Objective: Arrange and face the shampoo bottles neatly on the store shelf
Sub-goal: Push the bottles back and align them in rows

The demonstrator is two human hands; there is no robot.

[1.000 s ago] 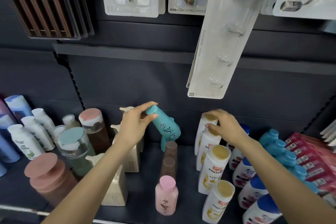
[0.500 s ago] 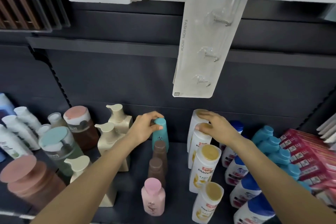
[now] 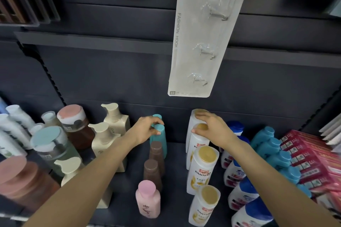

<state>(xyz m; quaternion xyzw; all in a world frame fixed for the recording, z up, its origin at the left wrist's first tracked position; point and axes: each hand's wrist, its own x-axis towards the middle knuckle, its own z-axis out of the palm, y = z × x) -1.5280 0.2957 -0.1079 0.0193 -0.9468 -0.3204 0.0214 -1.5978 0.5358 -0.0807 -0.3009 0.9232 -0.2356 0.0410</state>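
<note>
My left hand (image 3: pixel 145 131) pinches the cap end of a teal bottle (image 3: pixel 160 142) that stands upright at the back of a narrow middle row. A second teal cap (image 3: pixel 157 116) shows just behind it. In front of it stand two brown bottles (image 3: pixel 156 153) and a pink bottle (image 3: pixel 147 199). My right hand (image 3: pixel 212 129) rests with curled fingers on the gold caps of the two rearmost white Pantene bottles (image 3: pixel 195 145). Two more Pantene bottles (image 3: pixel 202 169) line up toward the front.
Cream pump bottles (image 3: pixel 110 134) stand left of the middle row, with wide brown and green jars (image 3: pixel 73 127) further left. Blue-capped white bottles (image 3: pixel 238 169), teal-blue bottles (image 3: pixel 273 145) and red boxes (image 3: pixel 310 158) fill the right. A hook package (image 3: pixel 201 42) hangs overhead.
The teal bottle was held tilted in the air; my left hand has stood it upright at the back of the middle row. My right hand stayed on the Pantene caps.
</note>
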